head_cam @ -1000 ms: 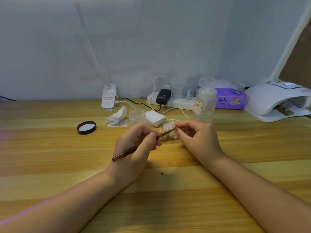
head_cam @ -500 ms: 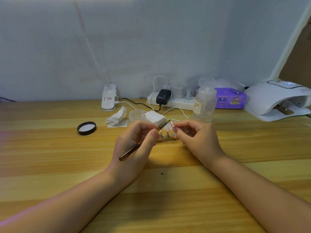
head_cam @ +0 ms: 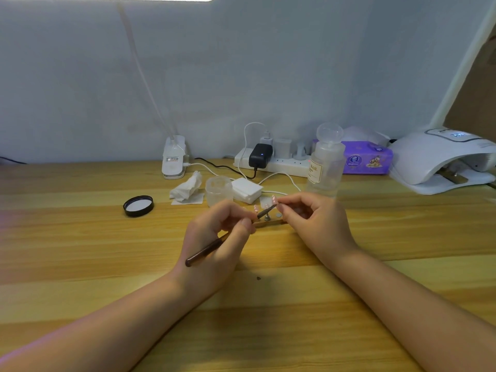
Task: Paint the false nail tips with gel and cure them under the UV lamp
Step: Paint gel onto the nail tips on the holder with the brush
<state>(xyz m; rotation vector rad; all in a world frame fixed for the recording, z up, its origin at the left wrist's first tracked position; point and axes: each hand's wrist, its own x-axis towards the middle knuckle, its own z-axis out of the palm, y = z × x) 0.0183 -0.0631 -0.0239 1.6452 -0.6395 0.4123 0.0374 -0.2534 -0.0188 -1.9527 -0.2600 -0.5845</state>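
Left hand (head_cam: 214,237) grips brush (head_cam: 228,237) pen-style, right hand (head_cam: 311,221) pinches nail tip (head_cam: 273,200) steady above holder (head_cam: 268,221) mid-desk (head_cam: 80,264), likely for painting; UV lamp (head_cam: 440,162) waits at far right edge.

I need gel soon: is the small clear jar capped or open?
Open: the clear jar has no lid on; a black lid lies apart on the table.

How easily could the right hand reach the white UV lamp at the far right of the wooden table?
Probably yes. The right hand pinches a small pink nail tip, but only bare wooden table lies between it and the white UV lamp.
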